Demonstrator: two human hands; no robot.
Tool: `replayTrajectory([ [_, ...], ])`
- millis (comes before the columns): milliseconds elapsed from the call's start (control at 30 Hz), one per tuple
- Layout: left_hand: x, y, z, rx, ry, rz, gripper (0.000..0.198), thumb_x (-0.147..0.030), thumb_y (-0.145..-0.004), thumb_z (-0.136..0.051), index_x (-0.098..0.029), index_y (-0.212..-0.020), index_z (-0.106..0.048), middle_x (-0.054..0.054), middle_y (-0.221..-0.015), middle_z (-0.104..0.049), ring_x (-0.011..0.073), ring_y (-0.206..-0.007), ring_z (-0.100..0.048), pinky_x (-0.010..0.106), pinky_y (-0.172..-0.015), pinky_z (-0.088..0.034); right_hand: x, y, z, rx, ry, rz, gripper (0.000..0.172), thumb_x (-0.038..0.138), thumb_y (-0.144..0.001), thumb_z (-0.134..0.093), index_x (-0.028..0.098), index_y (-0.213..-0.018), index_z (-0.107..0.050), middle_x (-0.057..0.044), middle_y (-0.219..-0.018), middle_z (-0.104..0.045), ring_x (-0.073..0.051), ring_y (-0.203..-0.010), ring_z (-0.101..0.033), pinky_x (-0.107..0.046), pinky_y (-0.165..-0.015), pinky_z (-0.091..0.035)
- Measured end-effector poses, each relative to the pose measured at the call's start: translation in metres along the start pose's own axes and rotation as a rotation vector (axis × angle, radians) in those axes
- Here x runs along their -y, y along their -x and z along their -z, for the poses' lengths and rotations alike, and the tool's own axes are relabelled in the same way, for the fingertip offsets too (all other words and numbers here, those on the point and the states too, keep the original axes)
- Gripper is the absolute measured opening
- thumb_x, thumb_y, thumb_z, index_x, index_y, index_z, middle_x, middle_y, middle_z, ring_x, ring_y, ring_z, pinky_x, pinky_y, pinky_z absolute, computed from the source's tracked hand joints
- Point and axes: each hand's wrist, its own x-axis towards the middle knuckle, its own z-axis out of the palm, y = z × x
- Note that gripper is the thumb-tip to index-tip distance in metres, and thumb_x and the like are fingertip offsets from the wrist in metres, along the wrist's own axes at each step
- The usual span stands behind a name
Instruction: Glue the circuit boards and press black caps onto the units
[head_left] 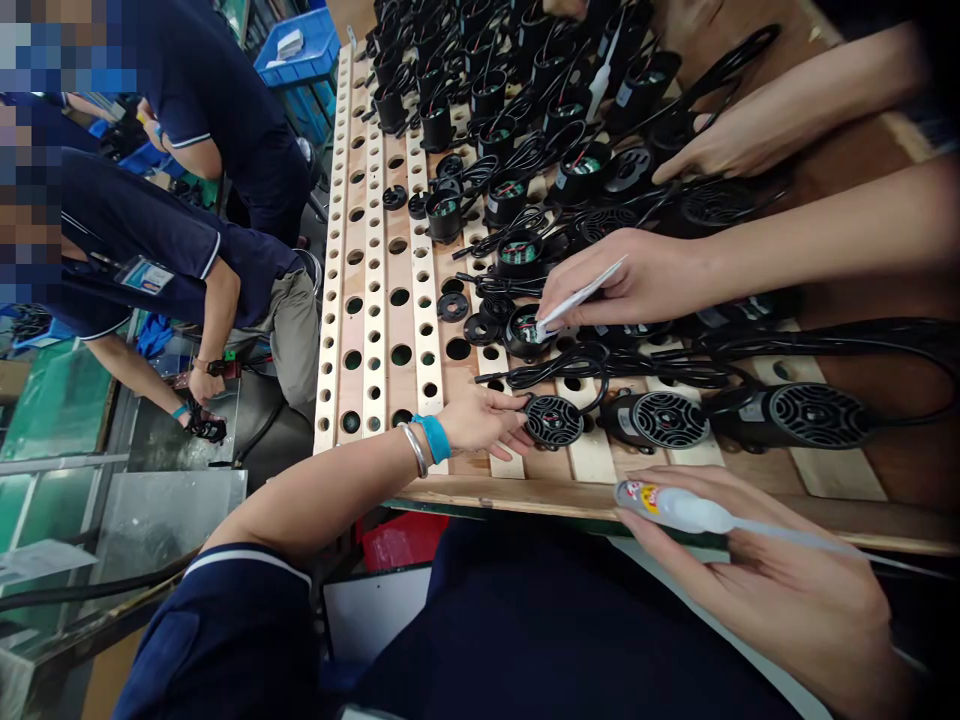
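Observation:
My left hand (pixel 487 420), with a blue band and a silver bangle at the wrist, has its fingers spread at the edge of a round black part with a swirl-patterned grille (pixel 553 420). My right hand (pixel 772 570) is at the lower right, its fingers around a small glue bottle (pixel 667 505) with a red and yellow label and a long thin nozzle pointing right. Two more grille-faced parts (pixel 670 419) lie in the front row. Behind them, an open black housing (pixel 527 330) shows wires and a green board inside.
A co-worker's hand (pixel 600 275) holds a white tool over the open housing; another person's hand (pixel 712 150) reaches in behind. The perforated wooden rack (pixel 431 440) bears many housings and cables. People in navy shirts work at the left.

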Motion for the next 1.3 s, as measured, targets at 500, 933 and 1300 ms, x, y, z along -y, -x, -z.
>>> replayTrajectory([
  [500,-0.003,0.002,-0.004,-0.048,-0.065,0.026,0.032,-0.009,-0.089,-0.053,-0.013,-0.12,-0.061,0.002,-0.066,-0.065,0.009,-0.051,-0.063,0.018,-0.049,-0.051,0.001,-0.002,-0.001,-0.022,0.023,0.059,0.014,0.014,-0.081,-0.066,0.02,-0.092,-0.06,-0.001,-0.085,-0.064,-0.014,-0.076,-0.063,-0.027,-0.078,-0.049],
  [933,0.002,-0.009,0.011,-0.042,-0.298,-0.144,0.053,-0.034,-0.082,-0.067,-0.014,-0.129,-0.053,-0.001,-0.068,-0.062,0.0082,-0.052,-0.058,0.015,-0.042,-0.046,0.0,-0.002,-0.002,-0.045,0.006,0.087,0.016,0.011,-0.078,-0.068,0.021,-0.086,-0.058,-0.001,-0.085,-0.065,-0.016,-0.077,-0.064,-0.029,-0.073,-0.052],
  [1300,0.004,-0.017,0.007,-0.046,-0.241,-0.011,0.062,-0.04,-0.065,-0.082,-0.015,-0.11,-0.048,0.004,-0.085,-0.066,0.013,-0.061,-0.065,0.023,-0.05,-0.054,-0.004,-0.001,-0.005,-0.049,0.008,0.128,0.017,0.013,-0.079,-0.067,0.021,-0.092,-0.059,-0.001,-0.084,-0.066,-0.017,-0.077,-0.064,-0.03,-0.075,-0.053],
])
